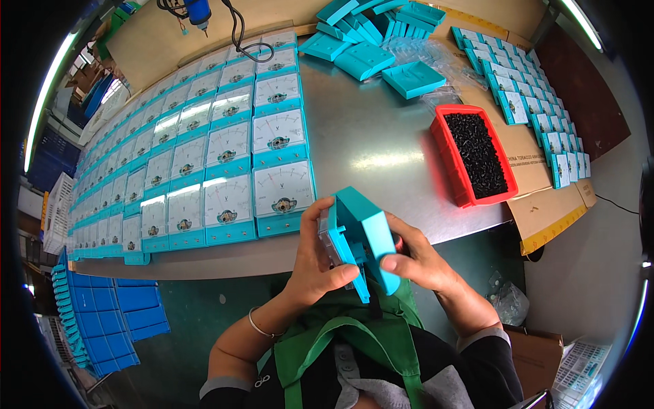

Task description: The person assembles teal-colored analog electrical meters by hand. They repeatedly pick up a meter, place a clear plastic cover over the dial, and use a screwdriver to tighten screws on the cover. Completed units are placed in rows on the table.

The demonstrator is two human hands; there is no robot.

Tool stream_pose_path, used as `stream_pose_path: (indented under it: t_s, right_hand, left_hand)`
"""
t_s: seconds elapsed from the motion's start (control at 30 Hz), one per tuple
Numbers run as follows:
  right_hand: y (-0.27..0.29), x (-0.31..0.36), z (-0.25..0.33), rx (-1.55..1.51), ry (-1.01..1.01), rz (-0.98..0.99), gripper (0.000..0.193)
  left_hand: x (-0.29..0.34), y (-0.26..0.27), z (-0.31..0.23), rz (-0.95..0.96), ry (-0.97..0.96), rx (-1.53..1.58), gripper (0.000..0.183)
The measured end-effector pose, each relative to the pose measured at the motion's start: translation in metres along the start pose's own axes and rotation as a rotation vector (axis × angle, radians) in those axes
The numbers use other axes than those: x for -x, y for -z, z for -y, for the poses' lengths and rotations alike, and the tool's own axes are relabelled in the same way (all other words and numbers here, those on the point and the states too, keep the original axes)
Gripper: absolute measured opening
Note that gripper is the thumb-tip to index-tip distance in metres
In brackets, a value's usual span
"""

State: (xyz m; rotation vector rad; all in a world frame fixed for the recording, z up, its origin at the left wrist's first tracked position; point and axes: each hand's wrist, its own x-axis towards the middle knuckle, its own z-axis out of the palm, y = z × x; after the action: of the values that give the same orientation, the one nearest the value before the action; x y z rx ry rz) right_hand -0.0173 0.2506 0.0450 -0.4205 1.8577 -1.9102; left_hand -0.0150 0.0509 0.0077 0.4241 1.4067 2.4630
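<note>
My left hand is closed around a panel meter front with a clear cover and teal frame, its thumb on the lower edge. In my right hand is a hollow teal meter case, thumb pressed at its lower corner. The two parts stand close together, tilted, with a narrow gap between them. They are over the front edge of the metal table. Whether they touch inside the gap is hidden. Just left of them lie rows of teal-framed meters with white dials facing up.
Beyond my right hand stands a red bin of small black parts, probably screws. Teal cases are heaped at the back beside clear plastic bags. More meters lie on cardboard at right. A blue electric screwdriver hangs at top left.
</note>
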Motion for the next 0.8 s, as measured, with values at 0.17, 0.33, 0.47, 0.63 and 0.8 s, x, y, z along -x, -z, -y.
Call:
stream_pose_path:
  t_s: [0.17, 0.33, 0.47, 0.63, 0.8]
  right_hand:
    - [0.002, 0.003, -0.005, 0.202, 0.055, 0.068, 0.098]
    - [0.013, -0.007, -0.014, 0.101, 0.079, 0.149, 0.101]
    - [0.002, 0.002, -0.007, 0.373, 0.338, -0.004, 0.094]
    - [0.002, 0.016, 0.008, 0.795, 0.66, -0.268, 0.067]
    - [0.0, 0.019, -0.002, 0.783, 0.464, -0.423, 0.054]
  left_hand:
    - [0.003, 0.006, -0.003, 0.13, -0.073, -0.296, 0.103]
    - [0.001, 0.014, 0.0, 0.165, -0.209, -0.566, 0.108]
    - [-0.002, 0.01, 0.001, 0.147, -0.259, -0.444, 0.11]
    - [-0.014, -0.008, 0.004, -0.024, -0.599, -0.911, 0.108]
    - [-0.026, -0.02, 0.022, -0.036, -0.72, -1.175, 0.111]
